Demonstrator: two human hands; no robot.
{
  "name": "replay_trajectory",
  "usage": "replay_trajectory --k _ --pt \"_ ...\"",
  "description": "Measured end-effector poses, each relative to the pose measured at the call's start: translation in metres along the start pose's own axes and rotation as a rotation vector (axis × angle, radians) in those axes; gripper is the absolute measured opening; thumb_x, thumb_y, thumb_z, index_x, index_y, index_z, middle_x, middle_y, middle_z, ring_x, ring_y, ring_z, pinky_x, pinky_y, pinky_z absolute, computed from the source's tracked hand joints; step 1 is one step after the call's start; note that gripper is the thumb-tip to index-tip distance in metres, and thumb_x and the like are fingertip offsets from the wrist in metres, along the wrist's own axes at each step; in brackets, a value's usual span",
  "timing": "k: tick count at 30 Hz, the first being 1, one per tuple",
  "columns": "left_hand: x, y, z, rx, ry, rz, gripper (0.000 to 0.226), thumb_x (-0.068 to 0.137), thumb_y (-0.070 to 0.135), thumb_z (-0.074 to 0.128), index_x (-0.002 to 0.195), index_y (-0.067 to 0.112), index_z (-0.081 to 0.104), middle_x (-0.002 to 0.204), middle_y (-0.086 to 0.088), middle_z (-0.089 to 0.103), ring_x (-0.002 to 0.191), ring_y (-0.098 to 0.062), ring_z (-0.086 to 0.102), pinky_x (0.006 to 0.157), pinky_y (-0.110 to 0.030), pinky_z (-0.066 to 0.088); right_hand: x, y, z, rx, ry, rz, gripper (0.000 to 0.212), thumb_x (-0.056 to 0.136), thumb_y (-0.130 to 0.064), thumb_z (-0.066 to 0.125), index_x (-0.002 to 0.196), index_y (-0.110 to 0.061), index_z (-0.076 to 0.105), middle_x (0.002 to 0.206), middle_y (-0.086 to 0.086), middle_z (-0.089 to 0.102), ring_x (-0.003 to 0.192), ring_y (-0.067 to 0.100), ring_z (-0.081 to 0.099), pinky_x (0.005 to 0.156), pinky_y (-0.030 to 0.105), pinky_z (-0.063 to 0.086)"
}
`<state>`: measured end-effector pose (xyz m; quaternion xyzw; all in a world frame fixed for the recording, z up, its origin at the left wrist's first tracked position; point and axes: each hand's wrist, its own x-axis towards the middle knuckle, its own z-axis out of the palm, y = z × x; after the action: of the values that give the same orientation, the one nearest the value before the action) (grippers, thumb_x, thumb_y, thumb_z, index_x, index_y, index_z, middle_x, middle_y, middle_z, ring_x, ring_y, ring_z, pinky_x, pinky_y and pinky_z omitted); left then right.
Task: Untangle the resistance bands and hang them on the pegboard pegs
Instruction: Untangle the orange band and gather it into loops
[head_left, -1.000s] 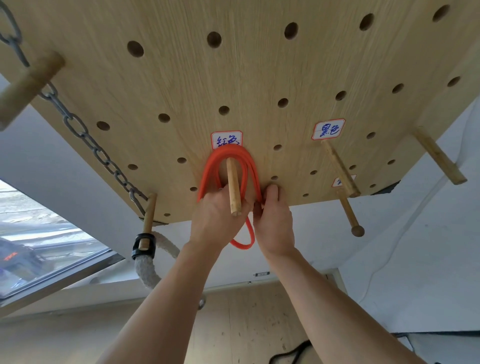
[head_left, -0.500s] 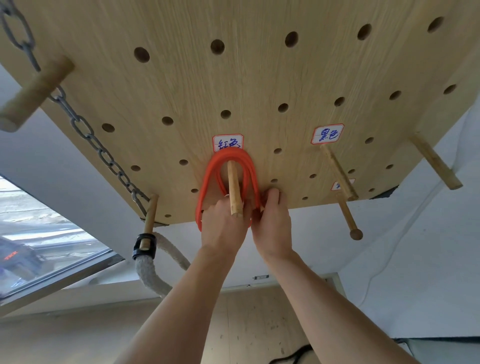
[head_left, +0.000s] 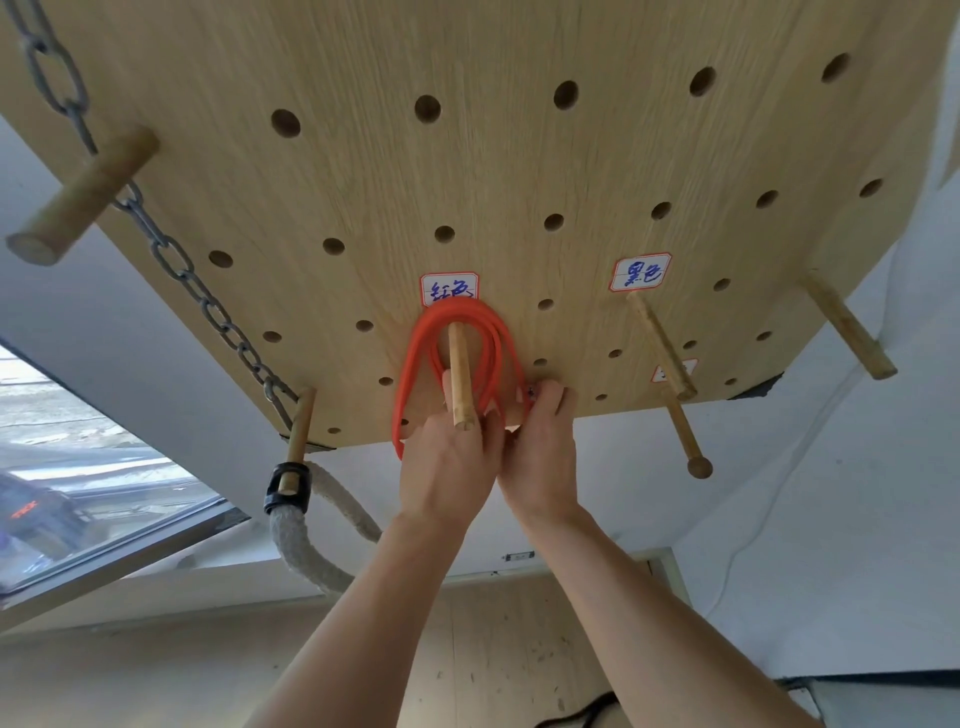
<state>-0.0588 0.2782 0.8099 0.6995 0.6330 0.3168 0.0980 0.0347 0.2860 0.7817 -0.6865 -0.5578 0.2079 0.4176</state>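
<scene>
A red band (head_left: 415, 358) is hanging in several loops over a wooden peg (head_left: 460, 374) on the pegboard (head_left: 519, 171), just under a white label (head_left: 449, 287) with blue handwriting. The loops are lying against the board on both sides of the peg, and the lowest strand is dropping past the board's bottom edge beside the left hand (head_left: 447, 467).

The left hand is reaching up from below the peg, its back facing the camera; its fingers are curling up behind the peg tip among the strands, though whether they are actually gripping the band cannot be told. The right hand (head_left: 540, 457) is sitting just beside it, touching it, with its fingers (head_left: 550, 397) pinching the right-side strands against the board.

To the right, a second label (head_left: 640, 272) is sitting above a bare peg (head_left: 661, 345), with two more pegs further on. At the left, a chain (head_left: 171, 254) is hanging from a thick peg (head_left: 83, 202) down to a lower peg (head_left: 298, 431), which is also carrying a thick rope (head_left: 296, 540).
</scene>
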Motion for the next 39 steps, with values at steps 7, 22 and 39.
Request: replay_trajectory --k 7,22,39 --pt "-0.012 -0.01 -0.014 -0.005 0.001 -0.126 0.025 0.096 0.026 0.056 0.1 0.02 0.033 0.061 0.0 0.056 0.049 -0.027 0.057 0.049 -0.045 0.053 -0.015 0.009 -0.015 0.028 0.008 0.005 0.054 0.081 0.007 0.07 0.127 -0.009 0.048 0.13 0.008 0.046 0.096 0.032 0.065 0.073 0.035 0.057" --pt "-0.13 -0.027 0.058 0.201 -0.8 0.018 0.036 0.095 0.026 0.052 0.131 0.025 0.046 0.117 0.002 0.067 0.105 -0.024 0.065 0.086 -0.038 0.055 -0.1 0.107 -0.049 -0.134 -0.018 0.119 0.024 0.093 -0.004 0.062 0.114 -0.008 0.051 0.106 0.005 0.054 0.073 0.011 0.049 0.055 0.011 0.033" --pt "-0.292 -0.091 0.289 0.252 -1.193 -0.122 0.044 0.095 0.02 0.056 0.137 0.02 0.043 0.129 -0.006 0.059 0.115 -0.029 0.06 0.087 -0.037 0.049 -0.201 0.395 -0.004 -0.554 -0.836 0.412 0.035 0.096 -0.008 0.056 0.129 -0.016 0.049 0.129 0.007 0.057 0.107 0.028 0.061 0.078 0.035 0.048"
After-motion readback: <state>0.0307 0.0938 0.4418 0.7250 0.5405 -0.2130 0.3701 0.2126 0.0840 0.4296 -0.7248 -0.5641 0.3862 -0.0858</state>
